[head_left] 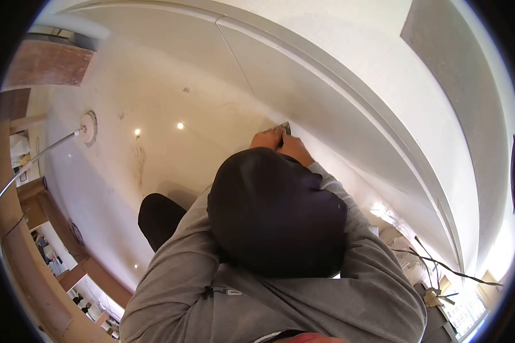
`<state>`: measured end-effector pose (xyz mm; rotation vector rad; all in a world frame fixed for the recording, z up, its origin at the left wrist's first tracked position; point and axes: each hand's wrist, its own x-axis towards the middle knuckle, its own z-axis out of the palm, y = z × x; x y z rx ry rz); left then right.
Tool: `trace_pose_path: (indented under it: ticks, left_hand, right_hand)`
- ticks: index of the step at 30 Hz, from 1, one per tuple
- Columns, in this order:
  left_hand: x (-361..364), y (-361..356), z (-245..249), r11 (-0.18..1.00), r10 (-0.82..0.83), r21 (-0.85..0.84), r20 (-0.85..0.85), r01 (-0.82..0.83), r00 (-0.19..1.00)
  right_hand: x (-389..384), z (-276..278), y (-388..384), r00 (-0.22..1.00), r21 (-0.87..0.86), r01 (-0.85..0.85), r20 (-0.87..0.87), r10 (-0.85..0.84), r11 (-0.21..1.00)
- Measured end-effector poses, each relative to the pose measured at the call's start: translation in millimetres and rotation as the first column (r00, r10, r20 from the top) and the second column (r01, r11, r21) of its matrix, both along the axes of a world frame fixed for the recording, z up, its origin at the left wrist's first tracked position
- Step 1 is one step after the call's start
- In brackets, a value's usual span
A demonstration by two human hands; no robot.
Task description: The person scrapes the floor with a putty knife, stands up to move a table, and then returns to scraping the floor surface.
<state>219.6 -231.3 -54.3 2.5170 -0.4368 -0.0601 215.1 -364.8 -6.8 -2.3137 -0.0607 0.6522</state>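
My left hand [266, 139] and my right hand [297, 150] are close together on the far side of my bent knee [277, 211]. Both are closed around a small dark flat tool [286, 126]; its tip points away from me and the fingers hide most of it. That tip is right at the line where the pale floor [206, 154] meets the white panel [320, 108]. Grey sleeves [174, 257] reach forward on either side of the knee. My other knee [159, 220], also in black, shows to the left.
A round disc with a fringed edge [89, 128] on a long metal pole [46, 151] is at the left. Wooden shelving [100, 280] lines the lower left, with a reddish-brown board [51, 63] above. Loose dark wires [435, 263] and crumpled material [403, 246] lie at the right.
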Motion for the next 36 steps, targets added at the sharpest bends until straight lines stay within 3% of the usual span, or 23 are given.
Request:
trace_pose_path:
  ticks: [3,4,6,8,10,14,16,18,20,21,22,24,26,27,28,30,33,36]
  left_hand:
    - [-1,8,38,0.991,-0.119,-0.082,-0.174,0.106,0.977]
    - [0,6,22,0.992,-0.111,-0.076,-0.138,0.102,0.984]
    - [-18,-1,-24,0.993,0.02,0.116,-0.084,-0.01,0.996]
    - [-10,5,0,0.999,0.017,0.032,-0.131,-0.013,0.991]
    - [7,10,29,0.983,-0.13,0.099,-0.238,0.157,0.963]
    - [-3,3,17,0.999,-0.005,0.035,-0.068,0.007,0.998]
    - [-8,11,19,0.994,-0.053,0.088,-0.124,0.064,0.991]
    - [10,11,33,0.989,-0.072,0.112,-0.211,0.097,0.975]
    - [-3,9,-3,0.98,-0.099,0.157,-0.158,0.124,0.983]
    - [-8,7,-15,0.995,-0.039,0.092,-0.11,0.049,0.993]
    - [-13,6,2,0.999,0.026,0.025,-0.08,-0.024,0.996]
    - [-15,8,28,0.996,0.022,0.091,-0.168,-0.007,0.985]
    - [8,7,34,0.977,-0.12,0.147,-0.206,0.152,0.971]
    - [4,5,10,0.972,-0.216,0.073,-0.074,0.221,0.974]
    - [-6,0,-5,0.971,-0.22,0.071,-0.085,0.226,0.972]
    - [-21,-11,-20,0.995,-0.076,0.069,0.035,0.073,0.996]
    - [-3,-7,24,0.995,-0.101,0.016,-0.068,0.102,0.993]
    - [-12,-12,13,0.989,-0.086,0.109,-0.108,0.098,0.99]
  right_hand:
    - [3,20,3,0.988,0.006,-0.002,-0.153,0.003,1.0]
    - [4,8,2,0.993,0.008,-0.01,-0.115,0.011,1.0]
    - [-14,-18,2,0.998,-0.012,0.001,-0.067,-0.002,1.0]
    - [-7,1,1,0.994,0.0,-0.04,-0.097,0.04,0.999]
    - [12,32,5,0.977,0.002,-0.025,-0.212,0.025,1.0]
    - [0,9,6,0.998,-0.009,-0.051,-0.031,0.05,0.999]
    - [14,27,12,0.988,-0.016,-0.001,-0.155,-0.001,1.0]
    - [16,9,6,0.993,-0.006,-0.059,-0.103,0.058,0.998]
    - [-8,-13,3,0.998,0.044,-0.051,-0.035,0.053,0.998]
    - [-16,-26,3,0.999,0.097,-0.046,0.018,0.044,0.994]
    - [-10,-3,6,0.999,0.105,-0.048,0.01,0.047,0.993]
    - [0,38,7,0.999,0.103,0.041,-0.04,-0.037,0.994]
    - [10,11,-2,0.998,0.076,-0.033,-0.055,0.038,0.997]
    - [-2,11,-8,0.998,0.069,-0.002,-0.063,0.007,0.998]
    - [-13,10,-11,0.996,0.063,0.032,-0.081,-0.027,0.998]
    - [-12,0,-12,0.998,0.031,0.01,-0.067,-0.008,0.999]
    - [-10,10,-8,0.994,0.016,0.03,-0.101,-0.029,0.999]
    - [-8,11,-11,0.993,0.028,0.058,-0.109,-0.055,0.998]
